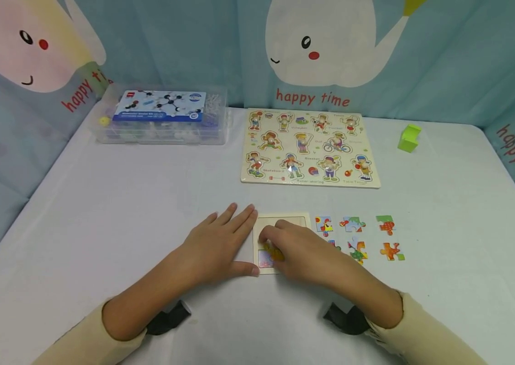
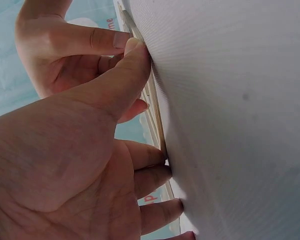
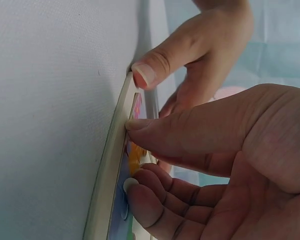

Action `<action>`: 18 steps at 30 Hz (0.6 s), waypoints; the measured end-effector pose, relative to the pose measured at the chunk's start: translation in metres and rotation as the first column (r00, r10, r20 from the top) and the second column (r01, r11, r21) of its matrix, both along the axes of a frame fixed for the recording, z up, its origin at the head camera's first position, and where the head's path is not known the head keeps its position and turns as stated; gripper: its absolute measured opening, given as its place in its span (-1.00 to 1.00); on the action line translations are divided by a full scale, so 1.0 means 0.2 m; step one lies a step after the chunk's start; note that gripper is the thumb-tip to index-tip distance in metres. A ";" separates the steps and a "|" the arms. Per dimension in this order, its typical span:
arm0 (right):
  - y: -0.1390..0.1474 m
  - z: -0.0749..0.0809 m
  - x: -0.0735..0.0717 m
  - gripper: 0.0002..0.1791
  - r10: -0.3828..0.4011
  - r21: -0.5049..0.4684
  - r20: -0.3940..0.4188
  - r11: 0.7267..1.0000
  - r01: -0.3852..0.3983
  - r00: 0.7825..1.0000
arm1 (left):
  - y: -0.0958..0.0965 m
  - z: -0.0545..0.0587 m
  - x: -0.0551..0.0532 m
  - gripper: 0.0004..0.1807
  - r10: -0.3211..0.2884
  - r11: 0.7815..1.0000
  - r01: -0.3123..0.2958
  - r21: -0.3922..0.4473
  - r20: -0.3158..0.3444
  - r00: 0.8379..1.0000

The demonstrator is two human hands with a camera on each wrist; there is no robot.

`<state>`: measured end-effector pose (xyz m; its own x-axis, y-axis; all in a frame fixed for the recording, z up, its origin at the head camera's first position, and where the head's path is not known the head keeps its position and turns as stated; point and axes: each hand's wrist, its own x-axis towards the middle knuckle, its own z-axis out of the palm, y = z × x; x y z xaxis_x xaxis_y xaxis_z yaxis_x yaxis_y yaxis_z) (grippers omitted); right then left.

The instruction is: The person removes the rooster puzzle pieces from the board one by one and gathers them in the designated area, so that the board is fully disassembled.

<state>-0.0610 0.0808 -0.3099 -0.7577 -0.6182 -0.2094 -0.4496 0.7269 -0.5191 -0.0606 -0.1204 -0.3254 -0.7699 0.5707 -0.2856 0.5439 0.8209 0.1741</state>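
Note:
A small wooden puzzle tray [image 1: 282, 216] lies on the white table in the head view, partly covered by my right hand [image 1: 305, 252]. With curled fingers and thumb, that hand pinches a yellow-orange jigsaw piece [image 1: 273, 250] low over the tray's left part. A pink and lilac piece [image 1: 265, 259] lies in the tray's lower left corner. My left hand [image 1: 213, 247] lies flat along the tray's left edge, fingers straight, its thumb [image 3: 146, 74] touching the near corner. Several loose jigsaw pieces lie right of the tray, among them an orange one [image 1: 391, 251] and a green and red one [image 1: 385, 225].
Behind the tray lies a larger wooden board [image 1: 284, 147] with sports figures. A clear plastic case [image 1: 161, 133] with a blue label stands at the back left, and a green block [image 1: 409, 138] at the back right. A blue curtain [image 1: 193, 45] borders the table.

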 end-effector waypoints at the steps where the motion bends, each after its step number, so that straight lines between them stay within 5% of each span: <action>1: 0.00 0.00 0.00 -0.63 0.002 0.001 -0.001 1.000 -0.002 1.000 | 0.00 0.00 0.00 0.16 0.000 1.000 0.000 0.001 0.000 1.000; 18: 0.01 -0.02 -0.01 -0.70 0.008 -0.069 0.011 0.998 -0.007 1.000 | 0.00 0.00 0.00 0.15 0.002 1.000 -0.002 0.002 0.013 1.000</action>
<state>-0.0625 0.0835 -0.3143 -0.7510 -0.6368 -0.1748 -0.4486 0.6862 -0.5726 -0.0609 -0.1206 -0.3245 -0.7675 0.5695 -0.2943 0.5396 0.8218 0.1830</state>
